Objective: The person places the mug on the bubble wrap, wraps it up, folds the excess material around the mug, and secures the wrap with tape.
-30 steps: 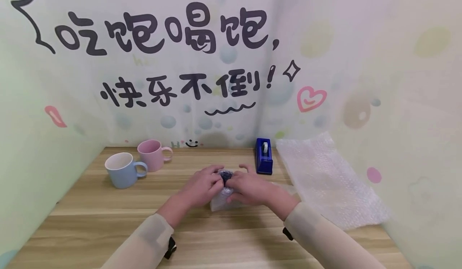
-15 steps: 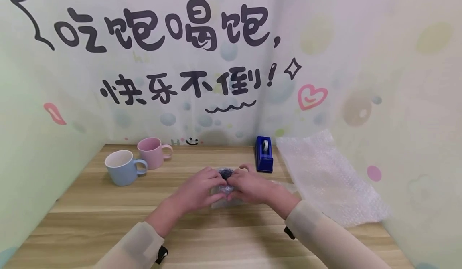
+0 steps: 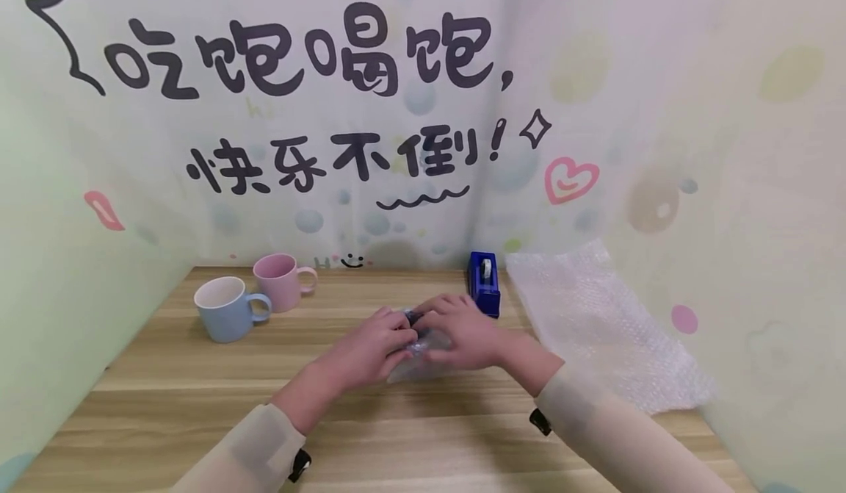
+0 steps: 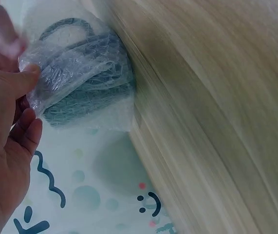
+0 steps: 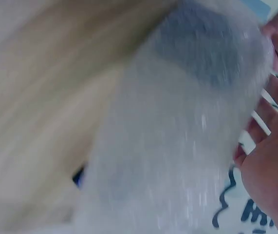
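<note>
1. Pinching a fold of the bubble wrap (image 5: 163, 141), your left hand (image 3: 363, 346) works at the left of the dark mug (image 4: 80, 102), thumb over the film.
2. Your right hand (image 3: 465, 335) lies over the wrap on the mug's right side; blur and film hide whether it grips or merely presses, so I cannot tell.
3. The mug sits in its wrap between your hands, straight ahead over the table (image 3: 410, 441). Neither hand is clearly nearer: both touch the wrap.
4. Its axis looks roughly upright, handle toward your right; fingers cover much of the rim. The wrap's long run goes rightward too, so I judge the right hand better placed for that length, the left for the fold.
5. Farther off to the left, well apart from your hands, the blue mug (image 3: 225, 317) stands upright just beside the pink mug (image 3: 277, 287).
6. Just past your right hand is the tape dispenser (image 3: 485, 291), with a spare sheet (image 3: 608, 339) of bubble film to its right.
</note>
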Motion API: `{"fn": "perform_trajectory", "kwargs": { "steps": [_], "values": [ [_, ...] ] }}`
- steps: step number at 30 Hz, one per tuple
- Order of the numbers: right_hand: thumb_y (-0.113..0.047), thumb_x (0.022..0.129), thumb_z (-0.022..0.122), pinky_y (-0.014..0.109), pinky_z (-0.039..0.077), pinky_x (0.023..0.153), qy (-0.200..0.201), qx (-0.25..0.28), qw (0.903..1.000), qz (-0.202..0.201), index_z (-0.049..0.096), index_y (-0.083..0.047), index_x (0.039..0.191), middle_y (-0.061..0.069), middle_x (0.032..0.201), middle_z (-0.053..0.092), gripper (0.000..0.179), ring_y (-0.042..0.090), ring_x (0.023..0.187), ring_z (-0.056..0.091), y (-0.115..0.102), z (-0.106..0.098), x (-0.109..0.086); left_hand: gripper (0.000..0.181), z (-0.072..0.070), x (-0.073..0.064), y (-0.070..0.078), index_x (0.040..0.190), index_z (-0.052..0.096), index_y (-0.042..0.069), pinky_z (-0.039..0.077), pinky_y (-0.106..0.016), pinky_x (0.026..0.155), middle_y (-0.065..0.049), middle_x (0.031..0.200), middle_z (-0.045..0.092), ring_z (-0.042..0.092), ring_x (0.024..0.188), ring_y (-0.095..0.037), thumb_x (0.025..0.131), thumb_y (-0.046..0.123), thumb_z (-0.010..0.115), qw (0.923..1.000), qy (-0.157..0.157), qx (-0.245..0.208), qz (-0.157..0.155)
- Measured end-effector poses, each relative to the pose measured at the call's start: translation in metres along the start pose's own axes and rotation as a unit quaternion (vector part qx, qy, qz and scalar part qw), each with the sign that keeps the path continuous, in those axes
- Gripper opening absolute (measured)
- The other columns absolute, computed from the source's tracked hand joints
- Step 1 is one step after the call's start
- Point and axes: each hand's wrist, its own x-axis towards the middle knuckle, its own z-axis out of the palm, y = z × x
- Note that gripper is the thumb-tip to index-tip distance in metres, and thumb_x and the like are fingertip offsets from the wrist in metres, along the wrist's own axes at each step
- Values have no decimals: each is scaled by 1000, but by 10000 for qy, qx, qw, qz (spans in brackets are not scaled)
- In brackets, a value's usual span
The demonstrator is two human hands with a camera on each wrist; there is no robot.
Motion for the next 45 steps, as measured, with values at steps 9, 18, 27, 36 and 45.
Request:
{"fn": "perform_trajectory", "kwargs": {
  "steps": [9, 18, 27, 36, 45],
  "values": [
    [-32, 116, 49, 62, 34, 115, -627, 525, 9960, 346, 77, -22, 138, -4, 145, 73, 37, 29, 144, 51, 10, -16, -1, 14, -9, 2, -10, 112, 79, 10, 57, -42, 93, -5, 112, 68, 59, 105, -24, 99, 6, 78, 9976, -532, -121, -423],
    [-17, 109, 48, 67, 24, 122, -812, 1005, 9900, 571, 73, -21, 146, 2, 152, 69, 45, 34, 151, 44, 4, -14, -3, 31, -14, 6, -25, 113, 81, 13, 60, -42, 99, -6, 115, 74, 66, 109, -26, 90, -8, 80, 9963, -662, 503, -239],
    [-17, 106, 70, 70, 26, 126, -95, 366, 9993, 4, 70, -18, 149, -2, 151, 71, 43, 35, 153, 49, 1, 11, -6, 37, 2, 3, -42, 118, 83, 8, 62, -46, 103, -11, 119, 77, 73, 115, -30, 89, -13, 72, 9997, -101, -48, -229],
    [-20, 98, 83, 56, 48, 112, 1074, -798, 9904, -336, 73, -10, 135, 5, 135, 76, 39, 30, 132, 66, -4, 35, -5, 30, 4, -2, -30, 129, 83, 12, 55, -53, 107, -15, 129, 70, 65, 121, -33, 107, 28, 68, 9910, -205, -847, -1016],
    [-36, 79, 97, 46, 54, 108, 1747, -1817, 9412, -2248, 73, -36, 129, 1, 142, 61, 56, 24, 131, 57, -40, 42, -42, 27, 7, 1, -32, 119, 86, 12, 56, -51, 103, -12, 121, 72, 67, 115, -31, 105, 30, 72, 9930, -106, -606, -1010]
  ]
}}
